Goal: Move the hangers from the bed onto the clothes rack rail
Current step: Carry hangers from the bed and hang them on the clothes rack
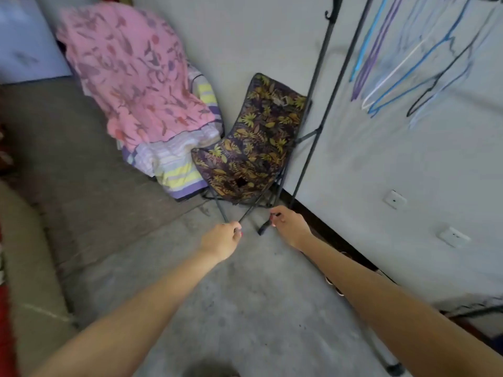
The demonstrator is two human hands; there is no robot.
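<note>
Both arms extended forward and down over grey concrete floor (245,308). Left hand (221,240) curled, fingers closed around thin dark front leg of folding chair (253,148). Right hand (290,227) curled likewise, pinching a short black piece near the chair's other front leg; whether chair foot or separate part, cannot tell. Hands apart, roughly level, each clamped on a dark part at the chair base.

Chair: leaf-print fabric, yellow on dark purple, standing against pale wall (272,36), between bundle and rack. Left of chair: striped bundle, draped with pink patterned cloth (130,72).

Clothes rack (324,85): black slanted poles, right of chair, close to wall. Hangers (402,66) upper right: blue, purple, white, dark; hanging in a cluster beside the poles. Rail itself out of frame at top edge. Frame blurred there; hanger count not readable.

Brown bed cover (54,148) at left.
</note>
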